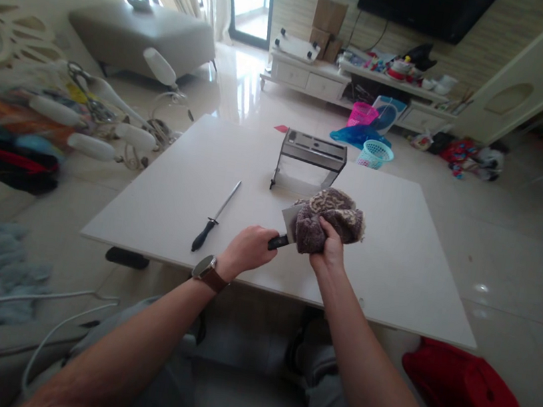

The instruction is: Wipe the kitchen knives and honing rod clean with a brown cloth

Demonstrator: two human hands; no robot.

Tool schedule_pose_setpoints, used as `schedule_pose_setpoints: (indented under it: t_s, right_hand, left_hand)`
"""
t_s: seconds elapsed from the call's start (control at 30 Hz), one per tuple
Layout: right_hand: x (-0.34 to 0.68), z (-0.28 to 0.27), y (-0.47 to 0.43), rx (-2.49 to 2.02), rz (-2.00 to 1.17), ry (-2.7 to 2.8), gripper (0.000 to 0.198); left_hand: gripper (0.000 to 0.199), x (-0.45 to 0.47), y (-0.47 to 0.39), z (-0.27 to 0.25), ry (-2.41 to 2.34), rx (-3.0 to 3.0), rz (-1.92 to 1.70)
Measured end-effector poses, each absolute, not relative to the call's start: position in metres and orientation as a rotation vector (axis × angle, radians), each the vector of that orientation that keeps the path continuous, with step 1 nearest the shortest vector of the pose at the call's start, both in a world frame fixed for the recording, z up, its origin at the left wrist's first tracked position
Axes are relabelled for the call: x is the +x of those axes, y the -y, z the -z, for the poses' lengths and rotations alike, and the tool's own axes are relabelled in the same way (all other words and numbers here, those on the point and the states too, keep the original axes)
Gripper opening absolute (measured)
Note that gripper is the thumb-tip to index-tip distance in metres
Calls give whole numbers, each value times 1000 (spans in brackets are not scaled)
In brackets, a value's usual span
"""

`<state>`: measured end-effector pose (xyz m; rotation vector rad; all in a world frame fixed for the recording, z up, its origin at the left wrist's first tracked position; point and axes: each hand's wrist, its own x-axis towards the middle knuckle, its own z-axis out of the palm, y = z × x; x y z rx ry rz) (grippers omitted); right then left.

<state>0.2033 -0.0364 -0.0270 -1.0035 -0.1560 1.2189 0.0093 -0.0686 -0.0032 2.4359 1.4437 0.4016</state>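
Note:
My left hand [252,249] is closed round the black handle of a kitchen knife [289,223]. Its wide blade runs into a brown patterned cloth [317,231], which hides most of the metal. Bunched round the blade, the cloth is gripped by my right hand [330,249], thumb on top. To the left on the white table [149,213] lies a sharpening steel [211,223], its black handle toward me. Behind the cloth stands a knife block [315,150] with a slotted dark top and clear sides.
Past the table's far edge are a teal basket [375,153], a pink basket [363,114] and a blue plastic bag [356,134]. A lamp with several white shades [134,136] stands at the left. Something red [465,390] lies below the right front corner.

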Motion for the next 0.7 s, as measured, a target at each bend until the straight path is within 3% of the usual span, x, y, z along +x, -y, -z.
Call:
schedule_pose_setpoints:
  t_s: [0.2,0.5,0.7]
  right_hand:
    - [258,21,25,-993,-1044,204,27]
    - [270,-2,36,-1240,-1311,532,42]
    - [256,12,28,-1137,-1129,367,35]
  left_hand:
    - [14,3,61,-3,-1311,2458,-386]
    - [17,-26,50,-4,-1382,2502,-406]
    - [21,-25,51,-1,-1430,2517,-383]
